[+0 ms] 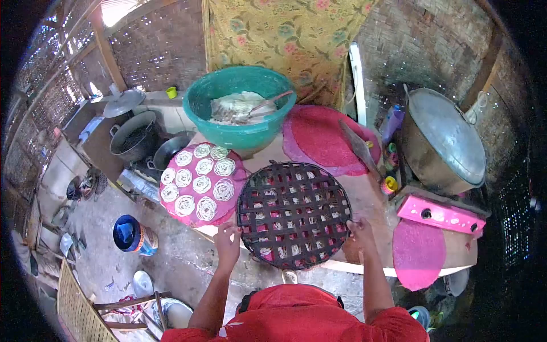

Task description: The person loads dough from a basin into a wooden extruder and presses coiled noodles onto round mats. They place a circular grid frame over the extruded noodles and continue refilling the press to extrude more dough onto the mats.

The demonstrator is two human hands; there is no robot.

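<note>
A round, dark, open-weave rack (pixel 292 212) lies in front of me at the table's front edge. Pale noodle-like coils and patches of pink show through its gaps. My left hand (pixel 228 246) pinches the rack's left rim. On the opposite side, my right hand (pixel 362 238) has its fingers closed on the right rim. Just left of the rack is a round pink mat (pixel 192 188) bearing several flat white nests of thin strands (pixel 201 184). What lies directly under the rack is only partly visible.
Behind stands a green basin (pixel 239 134) with white dough-like material and a stick. Pink mats (pixel 325 139) lie at the back right under a long blade-like tool (pixel 362 149). At right are a large lidded pot (pixel 447 139) and a pink stove (pixel 439 215). A bucket (pixel 134 235) stands on the floor.
</note>
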